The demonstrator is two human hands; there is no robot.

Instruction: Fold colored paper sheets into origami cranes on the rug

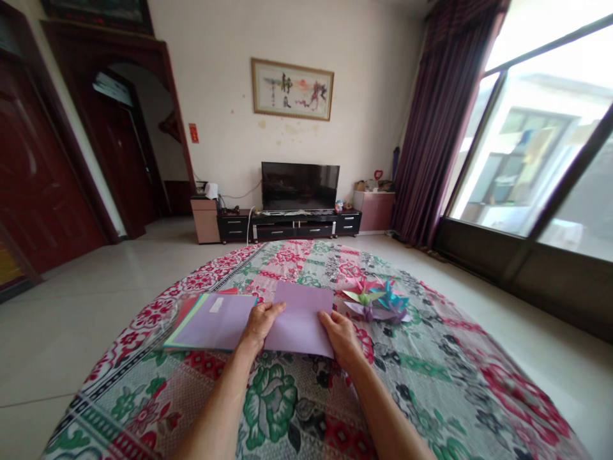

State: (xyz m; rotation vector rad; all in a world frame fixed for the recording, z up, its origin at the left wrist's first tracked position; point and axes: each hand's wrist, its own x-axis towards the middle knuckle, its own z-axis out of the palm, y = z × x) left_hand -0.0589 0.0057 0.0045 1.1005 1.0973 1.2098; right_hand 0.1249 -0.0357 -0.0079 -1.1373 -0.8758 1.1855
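A flat sheet of purple paper (301, 322) is held by its two side edges in front of me. My left hand (261, 324) grips its left edge, thumb on top and fingers hidden beneath. On the right edge, my right hand (341, 332) pinches the sheet the same way. Left of it lies a stack of coloured paper (205, 329), purple on top with a small white label, green and red edges showing below. To the right sits a cluster of folded paper cranes (378, 300) in pink, green, blue and purple.
A patterned tablecloth (272, 402) in red, green and grey covers the round table. Beyond the table, a television (301, 185) stands on a low black cabinet (297, 229). Dark curtains (431, 128) hang beside a large window at the right.
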